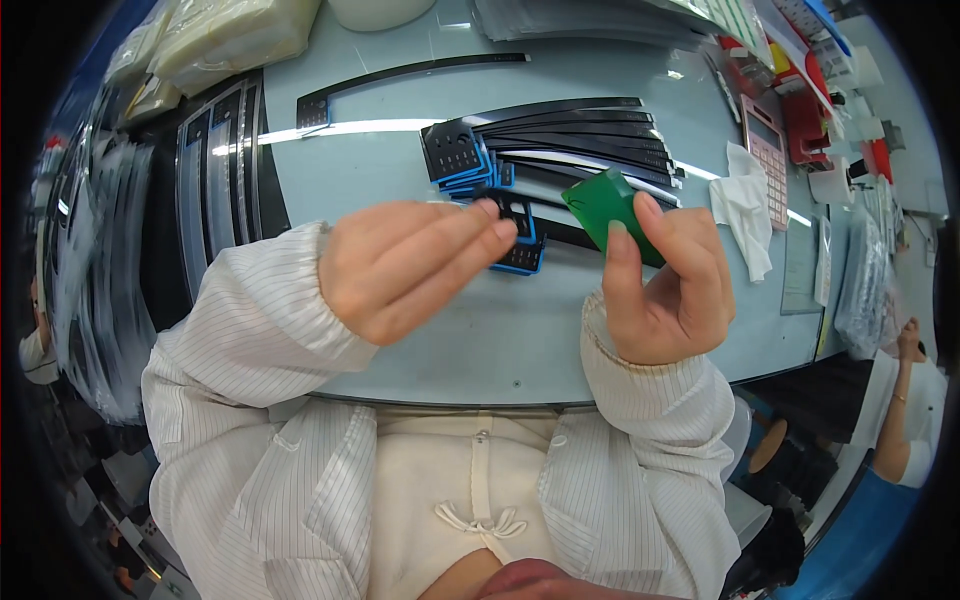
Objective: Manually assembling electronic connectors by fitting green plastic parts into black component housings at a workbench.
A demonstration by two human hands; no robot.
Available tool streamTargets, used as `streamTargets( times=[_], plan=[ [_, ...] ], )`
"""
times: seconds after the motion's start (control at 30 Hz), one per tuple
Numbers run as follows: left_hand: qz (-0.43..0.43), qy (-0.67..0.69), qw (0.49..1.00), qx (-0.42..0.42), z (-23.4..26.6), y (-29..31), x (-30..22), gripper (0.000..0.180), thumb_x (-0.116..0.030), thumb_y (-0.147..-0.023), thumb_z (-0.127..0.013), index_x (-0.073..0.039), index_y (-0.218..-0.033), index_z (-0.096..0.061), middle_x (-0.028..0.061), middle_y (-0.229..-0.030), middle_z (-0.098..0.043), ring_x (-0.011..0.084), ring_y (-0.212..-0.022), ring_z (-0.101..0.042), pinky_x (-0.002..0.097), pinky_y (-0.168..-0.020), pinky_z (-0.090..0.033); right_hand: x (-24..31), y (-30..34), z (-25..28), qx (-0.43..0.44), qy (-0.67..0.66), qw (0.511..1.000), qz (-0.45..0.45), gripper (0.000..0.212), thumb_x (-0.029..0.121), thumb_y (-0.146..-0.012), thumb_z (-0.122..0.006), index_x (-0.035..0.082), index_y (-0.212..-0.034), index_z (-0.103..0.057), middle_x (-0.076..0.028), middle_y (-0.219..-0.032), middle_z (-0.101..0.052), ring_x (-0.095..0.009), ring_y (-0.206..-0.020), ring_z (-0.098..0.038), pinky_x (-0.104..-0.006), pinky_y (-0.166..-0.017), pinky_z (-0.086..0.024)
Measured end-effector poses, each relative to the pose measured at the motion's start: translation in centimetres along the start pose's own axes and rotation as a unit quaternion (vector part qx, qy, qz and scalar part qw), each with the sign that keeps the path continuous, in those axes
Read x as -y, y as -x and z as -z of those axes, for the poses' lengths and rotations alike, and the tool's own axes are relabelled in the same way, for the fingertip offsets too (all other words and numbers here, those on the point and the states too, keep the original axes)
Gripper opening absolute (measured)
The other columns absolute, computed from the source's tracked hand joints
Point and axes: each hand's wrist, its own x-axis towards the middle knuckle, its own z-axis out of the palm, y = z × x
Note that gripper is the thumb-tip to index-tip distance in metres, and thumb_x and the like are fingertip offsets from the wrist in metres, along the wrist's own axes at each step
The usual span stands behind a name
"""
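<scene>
A small glossy green plastic sheet (603,205) is pinched between the thumb and forefinger of my right hand (675,285), raised above the table. My left hand (410,265) is to its left, fingers pressed together and pointing toward the sheet without touching it. Its thumb is mostly hidden, and anything between its fingertips cannot be made out. Beneath and beyond both hands lies a fanned stack of long black strips (590,135). Their wider ends, a black panel (452,152) with small holes among them, have blue edges. My left fingertips cover part of these ends.
One black strip (420,70) lies apart at the back. Dark framed panels (215,170) are at the left. To the right are a crumpled white tissue (742,205), a pink calculator (765,160) and a red tool (805,125). Wrapped bundles (235,40) stand back left. Another person's arm (893,410) shows far right.
</scene>
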Motion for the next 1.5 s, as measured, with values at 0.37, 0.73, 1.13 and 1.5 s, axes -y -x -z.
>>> streamTargets(
  times=[0.37, 0.73, 1.13, 1.5],
  plan=[
    [0.111, -0.134, 0.985, -0.018, -2.3, 0.6, 0.9, 0.023, -0.003, -0.071, -0.077, -0.002, -0.093, -0.076, 0.0087, -0.092, -0.074, 0.0236, -0.085, -0.068, 0.0295, -0.060, -0.056, -0.1, 0.1, -0.6, 0.012, -0.028, 0.999, 0.011, 0.031, -0.016, -0.073, -0.072, -0.008, -0.104, -0.069, -0.012, -0.084, -0.069, -0.018, -0.068, -0.059, -0.0270, -0.062, -0.046],
    [0.037, -0.001, 0.996, 0.077, -3.4, 1.0, -2.4, 0.026, -0.015, -0.077, -0.074, -0.005, -0.101, -0.075, 0.0045, -0.111, -0.070, 0.0137, -0.088, -0.061, 0.0253, -0.061, -0.047, -1.0, 0.5, -1.7, 0.068, -0.006, 0.997, -0.041, 0.032, -0.014, -0.076, -0.076, -0.004, -0.107, -0.073, -0.010, -0.083, -0.069, -0.016, -0.069, -0.063, -0.0239, -0.059, -0.053],
    [0.064, 0.024, 0.992, 0.104, -3.2, 1.0, -2.3, 0.022, -0.011, -0.077, -0.072, -0.004, -0.098, -0.074, 0.0012, -0.103, -0.068, 0.0123, -0.079, -0.058, 0.0264, -0.057, -0.050, -1.0, 1.1, -2.7, 0.155, -0.015, 0.987, -0.045, 0.034, -0.013, -0.076, -0.077, -0.003, -0.108, -0.073, -0.011, -0.082, -0.067, -0.018, -0.068, -0.063, -0.0250, -0.057, -0.052],
    [0.063, 0.029, 0.992, 0.103, -3.2, 0.7, -2.4, 0.021, -0.011, -0.078, -0.072, -0.005, -0.098, -0.074, 0.0007, -0.101, -0.068, 0.0122, -0.076, -0.058, 0.0270, -0.056, -0.050, -1.2, 1.1, -2.8, 0.132, -0.007, 0.991, -0.022, 0.031, -0.014, -0.073, -0.077, -0.004, -0.102, -0.074, -0.010, -0.076, -0.066, -0.018, -0.064, -0.062, -0.0255, -0.056, -0.051]
  ],
)
